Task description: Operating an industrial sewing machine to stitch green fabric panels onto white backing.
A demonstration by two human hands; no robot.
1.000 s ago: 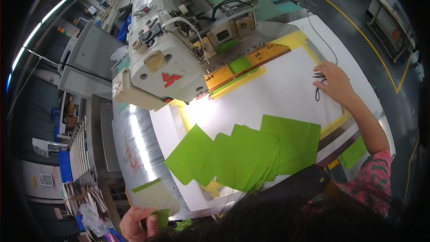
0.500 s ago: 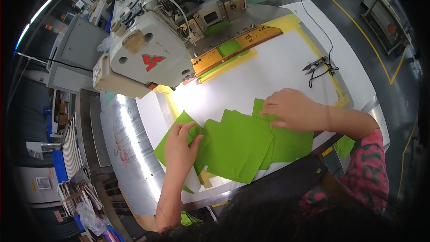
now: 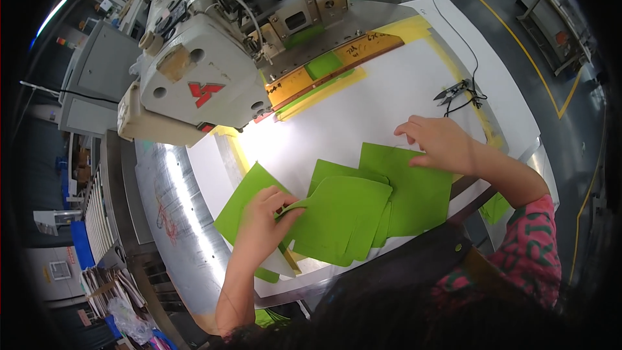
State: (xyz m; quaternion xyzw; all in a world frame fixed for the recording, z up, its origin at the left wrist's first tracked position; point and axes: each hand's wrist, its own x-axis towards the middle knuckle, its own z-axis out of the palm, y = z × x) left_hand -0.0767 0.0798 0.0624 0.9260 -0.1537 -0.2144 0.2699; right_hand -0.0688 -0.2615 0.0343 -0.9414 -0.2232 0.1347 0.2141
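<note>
Several green fabric pieces lie overlapping in front of me on the white sheet (image 3: 382, 104). My left hand (image 3: 262, 217) pinches the left edge of the middle fabric piece (image 3: 346, 217) between thumb and fingers, and that edge curls up. Beneath the same hand, another green piece (image 3: 256, 181) reaches out to the left. At the right, my right hand (image 3: 444, 146) hovers at the upper edge of a larger green piece (image 3: 418, 198), its fingers apart and nothing held.
A white sewing machine head (image 3: 201, 71) stands at the back left, beside an orange clamp strip (image 3: 337, 65) with yellow tape. Black-handled thread snips (image 3: 451, 93) on a cord lie at the right. A metal table surface (image 3: 184, 220) extends left.
My left hand has closed on the middle piece's edge and raised it. My right hand has come off the fabric and moved slightly right, with its fingers spread.
</note>
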